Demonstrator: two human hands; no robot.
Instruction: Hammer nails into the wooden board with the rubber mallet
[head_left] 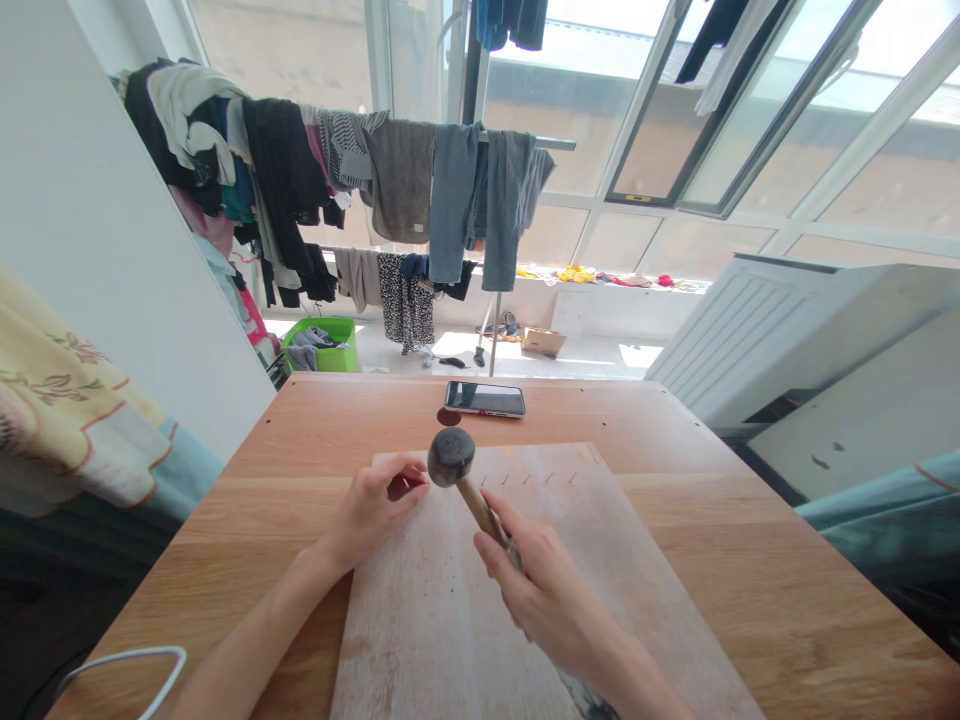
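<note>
Wooden board (405, 640), five visible nails (527, 480), one hand-held mallet (451, 457).

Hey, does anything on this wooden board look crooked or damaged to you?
Slightly, yes. The row of nails near the far edge of the wooden board appears to lean right, though the camera angle may exaggerate that. The board's surface also looks scuffed and patchy, with small dark marks left of the right hand.

Dark-headed mallet (451, 458) — tilted, standing nails (527, 480), pale board (457, 640)

Bright daylight through windows (570, 110), edges stretched
</note>
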